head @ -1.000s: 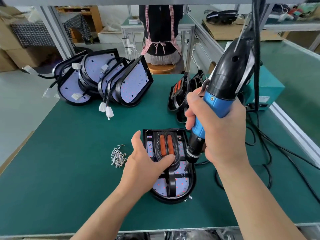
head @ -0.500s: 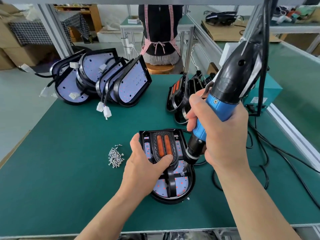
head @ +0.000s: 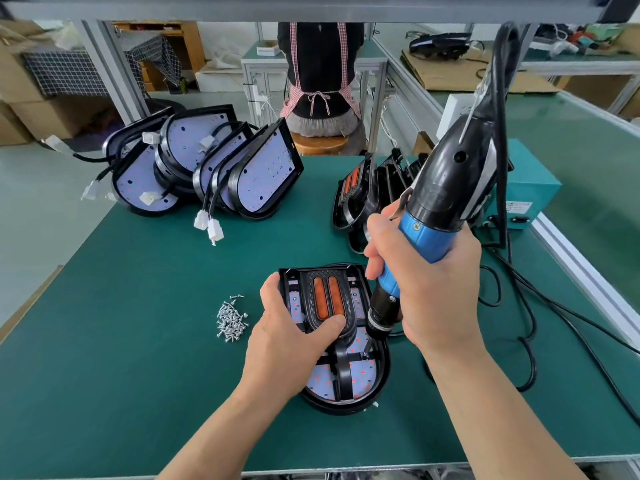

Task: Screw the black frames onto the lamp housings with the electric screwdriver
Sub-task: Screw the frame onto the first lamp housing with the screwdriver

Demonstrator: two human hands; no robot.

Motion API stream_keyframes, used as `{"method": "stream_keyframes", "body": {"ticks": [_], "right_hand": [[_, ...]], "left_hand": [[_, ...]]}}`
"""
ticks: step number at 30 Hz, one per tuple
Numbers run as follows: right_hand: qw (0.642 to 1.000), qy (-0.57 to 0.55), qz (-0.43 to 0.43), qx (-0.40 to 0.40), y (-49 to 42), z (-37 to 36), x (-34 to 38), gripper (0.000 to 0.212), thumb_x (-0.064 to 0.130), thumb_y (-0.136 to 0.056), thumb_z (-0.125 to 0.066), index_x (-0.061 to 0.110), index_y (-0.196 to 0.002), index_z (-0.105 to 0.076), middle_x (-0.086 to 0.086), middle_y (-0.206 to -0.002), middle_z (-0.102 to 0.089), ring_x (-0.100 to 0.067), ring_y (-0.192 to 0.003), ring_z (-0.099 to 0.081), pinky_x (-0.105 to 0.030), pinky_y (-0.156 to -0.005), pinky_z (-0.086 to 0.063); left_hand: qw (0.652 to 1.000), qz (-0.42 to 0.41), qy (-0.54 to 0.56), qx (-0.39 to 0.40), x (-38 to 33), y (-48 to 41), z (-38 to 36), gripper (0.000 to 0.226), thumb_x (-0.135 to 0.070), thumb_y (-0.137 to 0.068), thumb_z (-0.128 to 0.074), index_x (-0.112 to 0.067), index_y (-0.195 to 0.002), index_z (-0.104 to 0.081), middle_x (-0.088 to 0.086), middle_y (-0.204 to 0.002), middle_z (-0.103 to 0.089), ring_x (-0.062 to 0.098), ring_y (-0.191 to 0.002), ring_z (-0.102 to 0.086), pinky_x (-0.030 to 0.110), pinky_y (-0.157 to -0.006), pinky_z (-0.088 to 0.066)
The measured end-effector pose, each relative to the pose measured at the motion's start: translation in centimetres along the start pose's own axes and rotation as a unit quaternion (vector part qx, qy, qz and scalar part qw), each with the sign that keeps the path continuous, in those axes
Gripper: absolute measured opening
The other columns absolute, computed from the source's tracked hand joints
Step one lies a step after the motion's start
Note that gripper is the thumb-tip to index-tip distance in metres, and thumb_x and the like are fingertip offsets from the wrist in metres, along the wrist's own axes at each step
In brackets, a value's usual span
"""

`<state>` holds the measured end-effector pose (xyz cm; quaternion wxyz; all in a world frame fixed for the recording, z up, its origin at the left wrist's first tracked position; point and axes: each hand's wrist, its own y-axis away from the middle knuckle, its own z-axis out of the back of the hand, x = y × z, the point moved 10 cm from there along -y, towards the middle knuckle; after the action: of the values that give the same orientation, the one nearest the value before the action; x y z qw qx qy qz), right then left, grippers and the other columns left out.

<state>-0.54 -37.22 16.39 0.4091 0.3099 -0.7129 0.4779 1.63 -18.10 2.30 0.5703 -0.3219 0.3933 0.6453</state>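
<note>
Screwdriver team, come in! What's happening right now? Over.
Left hand holds black frame down on lamp housing. Right hand grips electric screwdriver, bit down at frame's right side. Screw pile sits left, nothing in the way.

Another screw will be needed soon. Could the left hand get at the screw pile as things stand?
Probably yes: the screw pile lies beside the left hand, nothing between them; it would first have to release the black frame.
</note>
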Motion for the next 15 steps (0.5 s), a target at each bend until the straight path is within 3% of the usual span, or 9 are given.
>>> {"method": "stream_keyframes", "body": {"ticks": [3, 10, 15], "right_hand": [[1.000, 0.004, 0.005, -0.001, 0.1, 0.1, 0.0, 0.019, 0.016, -0.084, -0.070, 0.019, -0.071, -0.058, -0.002, -0.053, -0.057, -0.018, -0.045, -0.054, -0.028, -0.057, -0.050], [1.000, -0.007, -0.012, 0.024, 0.0, -0.8, -0.5, 0.018, 0.006, -0.083, -0.067, 0.005, -0.070, -0.053, -0.003, -0.054, -0.057, -0.017, -0.041, -0.052, -0.029, -0.051, -0.047], [0.994, -0.005, -0.034, 0.108, 0.5, -2.6, -0.5, 0.016, 0.009, -0.082, -0.069, 0.001, -0.076, -0.056, -0.004, -0.053, -0.056, -0.020, -0.045, -0.053, -0.032, -0.054, -0.050]], "left_hand": [[1.000, -0.006, 0.008, -0.001, -0.1, -0.1, -0.2, 0.098, -0.051, -0.073, -0.081, -0.040, -0.146, -0.017, -0.026, -0.103, -0.059, 0.004, -0.098, -0.060, 0.024, -0.080, -0.042], [1.000, -0.007, 0.016, -0.004, 0.0, -0.4, -0.3, 0.099, -0.049, -0.072, -0.083, -0.038, -0.146, -0.020, -0.020, -0.110, -0.060, 0.012, -0.106, -0.061, 0.030, -0.088, -0.045], [1.000, -0.001, 0.013, 0.002, -0.1, -0.5, -0.5, 0.099, -0.051, -0.071, -0.083, -0.040, -0.146, -0.019, -0.018, -0.107, -0.061, 0.009, -0.099, -0.061, 0.030, -0.081, -0.044]]}}
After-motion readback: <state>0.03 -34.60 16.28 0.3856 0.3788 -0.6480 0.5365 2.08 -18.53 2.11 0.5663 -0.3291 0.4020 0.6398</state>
